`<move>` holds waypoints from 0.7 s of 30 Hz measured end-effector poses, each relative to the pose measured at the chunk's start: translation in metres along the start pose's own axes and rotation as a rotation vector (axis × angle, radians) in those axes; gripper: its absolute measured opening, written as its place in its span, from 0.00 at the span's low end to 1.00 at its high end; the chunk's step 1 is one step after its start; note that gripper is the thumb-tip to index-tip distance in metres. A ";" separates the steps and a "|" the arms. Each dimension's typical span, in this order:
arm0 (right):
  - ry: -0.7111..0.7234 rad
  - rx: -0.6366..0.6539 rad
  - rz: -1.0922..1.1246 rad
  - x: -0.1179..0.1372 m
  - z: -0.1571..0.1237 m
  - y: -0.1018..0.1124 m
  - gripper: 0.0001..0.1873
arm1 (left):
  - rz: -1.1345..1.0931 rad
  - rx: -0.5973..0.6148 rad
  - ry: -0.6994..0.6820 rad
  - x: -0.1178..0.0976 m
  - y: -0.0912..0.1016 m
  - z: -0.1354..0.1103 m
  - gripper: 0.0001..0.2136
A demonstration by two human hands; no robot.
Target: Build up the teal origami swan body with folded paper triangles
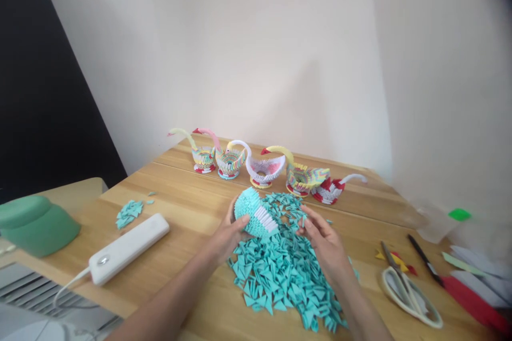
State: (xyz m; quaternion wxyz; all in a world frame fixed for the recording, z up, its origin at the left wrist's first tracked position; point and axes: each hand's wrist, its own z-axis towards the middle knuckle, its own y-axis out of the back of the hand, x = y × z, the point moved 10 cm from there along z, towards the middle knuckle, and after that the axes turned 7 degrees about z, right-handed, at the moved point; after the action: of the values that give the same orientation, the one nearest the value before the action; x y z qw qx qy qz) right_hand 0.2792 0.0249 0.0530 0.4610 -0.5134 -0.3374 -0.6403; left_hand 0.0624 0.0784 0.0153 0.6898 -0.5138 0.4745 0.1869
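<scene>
A half-built origami body point(248, 212), made of turquoise folded paper pieces with a patch of white ones on its right side, is gripped by my left hand point(232, 226). My right hand point(320, 234) is to its right, thumb and fingertips pinched together on what looks like one small turquoise folded paper piece point(303, 220). Beneath both hands spreads a big pile of turquoise folded paper triangles point(284, 272). The hands are apart, and the body is tilted above the pile's far left part.
Several finished paper swans point(264, 168) stand in a row at the back of the wooden table point(188, 192). Left are a small turquoise heap point(129, 213), a white power bank point(130, 248) with a cable and a green object point(36, 224). Scissors point(406, 287) and a black-handled tool point(426, 261) lie right.
</scene>
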 end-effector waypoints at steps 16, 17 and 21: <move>0.050 0.059 -0.084 0.028 -0.013 -0.015 0.19 | 0.706 -0.017 -0.305 -0.017 -0.008 -0.010 0.43; 0.051 0.063 -0.082 0.028 -0.014 -0.015 0.18 | 0.739 -0.025 -0.321 -0.020 -0.009 -0.012 0.43; 0.062 0.085 -0.054 0.027 -0.015 -0.016 0.15 | 0.829 -0.034 -0.407 -0.031 -0.017 -0.019 0.41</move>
State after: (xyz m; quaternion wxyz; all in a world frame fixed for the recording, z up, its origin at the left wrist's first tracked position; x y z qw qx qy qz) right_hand 0.2578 0.0104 0.0766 0.4751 -0.4639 -0.3639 -0.6531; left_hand 0.0515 0.0623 0.0501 0.6275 -0.2445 0.4919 0.5519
